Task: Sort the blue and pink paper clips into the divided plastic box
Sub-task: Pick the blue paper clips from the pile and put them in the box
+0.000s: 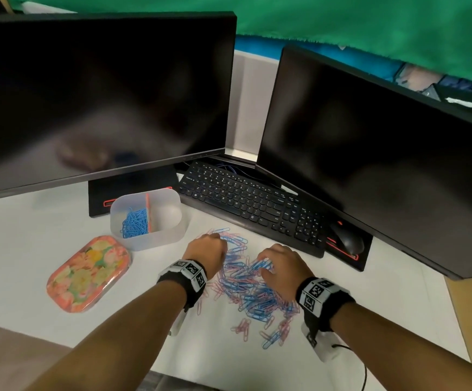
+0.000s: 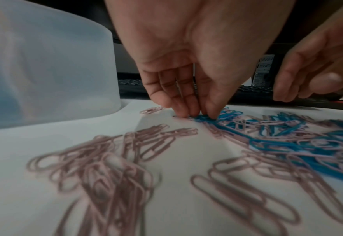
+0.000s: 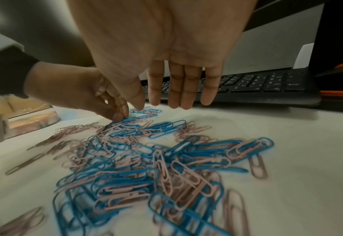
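**Both hands over mixed clip pile, left pinching blue clips**

Left hand [image 1: 207, 247]: fingers bunched together, tips down at far-left edge of the pile; thumb and fingertips [image 2: 188, 110] closed narrow on a few blue clips [image 2: 205, 119] still lying on the desk. Right hand [image 1: 281, 263]: fingers [image 3: 186, 89] straight, close together, pointing down, thumb tip low near the clips; holds nothing, and whether the tips touch the pile cannot be told.

Divided plastic box [image 1: 173, 238]: translucent, rounded, stands just left of and beyond the left hand, in front of the left monitor's stand. Orange divider [image 1: 148, 211] splits it; left compartment holds a heap of sorted blue clips [image 1: 134, 223]; no clips show in the right compartment.

Mixed pile of blue and pink paper clips [image 1: 253, 292] spreads on the white desk [image 1: 18, 249] between and below both hands; pink-only clusters [image 2: 110, 159] lie nearer the left wrist.

Both forearms reach forward from the bottom edge, palms down, wrist bands with markers on each. Floral lid [image 1: 88, 273] lies flat, left of the box. Keyboard [image 1: 254, 204] and mouse [image 1: 347, 239] beyond the pile, two dark monitors behind.
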